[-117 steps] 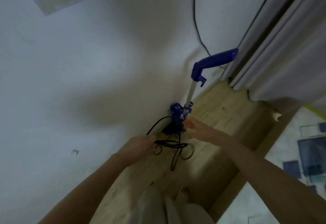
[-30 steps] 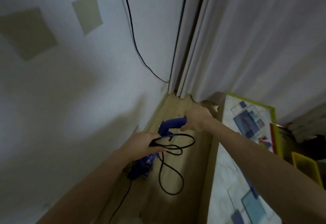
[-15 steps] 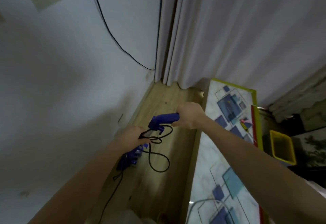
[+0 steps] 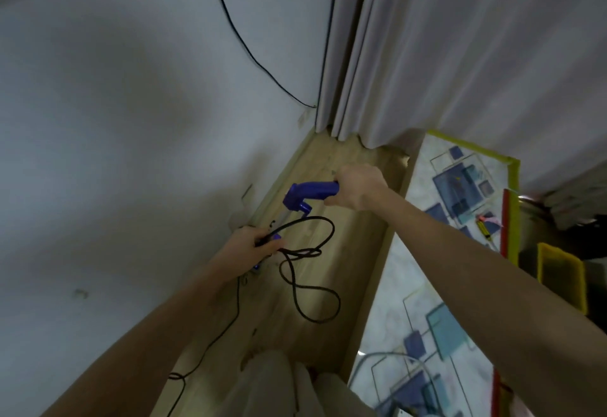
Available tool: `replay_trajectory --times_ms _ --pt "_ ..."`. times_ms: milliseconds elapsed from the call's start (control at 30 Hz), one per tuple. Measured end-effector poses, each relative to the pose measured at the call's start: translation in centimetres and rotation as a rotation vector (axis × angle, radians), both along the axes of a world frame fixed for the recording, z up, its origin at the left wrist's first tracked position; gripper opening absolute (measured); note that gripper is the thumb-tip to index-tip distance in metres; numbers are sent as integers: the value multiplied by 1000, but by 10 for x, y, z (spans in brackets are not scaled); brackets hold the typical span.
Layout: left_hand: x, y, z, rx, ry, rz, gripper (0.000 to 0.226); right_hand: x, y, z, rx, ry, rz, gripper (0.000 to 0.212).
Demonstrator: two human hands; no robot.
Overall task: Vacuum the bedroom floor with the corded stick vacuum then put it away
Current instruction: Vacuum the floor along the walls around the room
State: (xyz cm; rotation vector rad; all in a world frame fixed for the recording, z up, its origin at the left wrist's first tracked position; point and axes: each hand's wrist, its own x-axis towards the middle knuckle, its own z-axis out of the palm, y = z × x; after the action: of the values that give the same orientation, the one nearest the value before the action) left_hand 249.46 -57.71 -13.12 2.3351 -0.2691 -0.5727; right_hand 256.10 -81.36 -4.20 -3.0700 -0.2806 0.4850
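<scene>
— Fingers (image 4: 335,201) of the right hand (image 4: 356,188) wrap the blue vacuum handle (image 4: 310,194), seen from above near the corner of a bedroom. What does the other hand carry?

— The left hand (image 4: 251,244) grips gathered loops of the black power cord (image 4: 308,285), fingers curled round them. More loops hang below the hand over the wooden floor (image 4: 354,252); one strand trails toward the person's feet.

— Any brand or lettering on the vacuum?

— None can be read. The stick runs down from the handle beside the white wall (image 4: 131,120), and the left hand and forearm hide most of the body.

— And around it?

— Pale curtains (image 4: 460,55) hang to the floor at the corner. A thin black wire (image 4: 243,41) runs down the wall to the curtain's edge. To the right, a mat (image 4: 460,193) patterned with blue squares, edged in yellow and red, lies along the floor strip. A yellow bin (image 4: 561,275) stands just beyond the mat, and small items on the mat are too blurred to identify.
</scene>
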Motion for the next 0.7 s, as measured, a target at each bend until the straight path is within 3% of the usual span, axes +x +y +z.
replay_trajectory --times_ms 233,700 --pt "-4 -29 8 -77 147 42 44 -19 -30 -3 -23 34 -40 35" --pt "-29 -37 -1 -72 179 127 45 -37 -33 -3 76 -1 -29 31"
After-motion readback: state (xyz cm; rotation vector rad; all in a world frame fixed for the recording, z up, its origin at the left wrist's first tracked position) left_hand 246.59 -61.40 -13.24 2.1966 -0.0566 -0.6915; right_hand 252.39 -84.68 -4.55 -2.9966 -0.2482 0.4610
